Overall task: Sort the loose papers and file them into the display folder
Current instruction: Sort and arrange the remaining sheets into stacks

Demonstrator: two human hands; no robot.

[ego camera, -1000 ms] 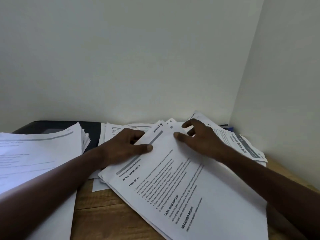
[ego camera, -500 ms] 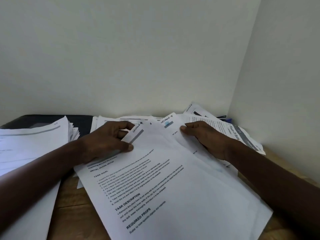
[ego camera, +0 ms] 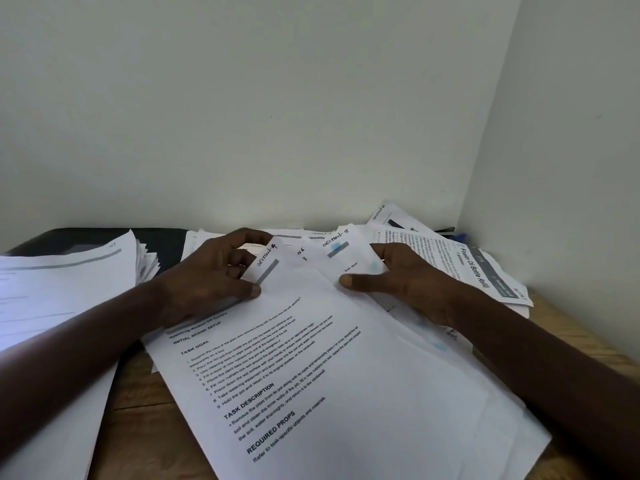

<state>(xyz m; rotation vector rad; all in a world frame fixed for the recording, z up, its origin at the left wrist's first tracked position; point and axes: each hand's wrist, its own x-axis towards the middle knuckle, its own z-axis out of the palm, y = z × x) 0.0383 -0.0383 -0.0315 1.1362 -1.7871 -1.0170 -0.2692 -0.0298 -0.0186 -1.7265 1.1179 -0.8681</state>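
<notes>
On wooden desk (ego camera: pixel 145 427), pinched top sheet (ego camera: pixel 311 358) by upper corner w/ left hand (ego camera: pixel 211 275), thumb over, fingers curled behind; gripped 2nd sheet (ego camera: pixel 349 261) w/ right hand (ego camera: pixel 405 282), thumb on top.

The head-worn camera looks forward and down, close over papers (ego camera: pixel 346 393) on a corner desk (ego camera: pixel 149 427).
</notes>
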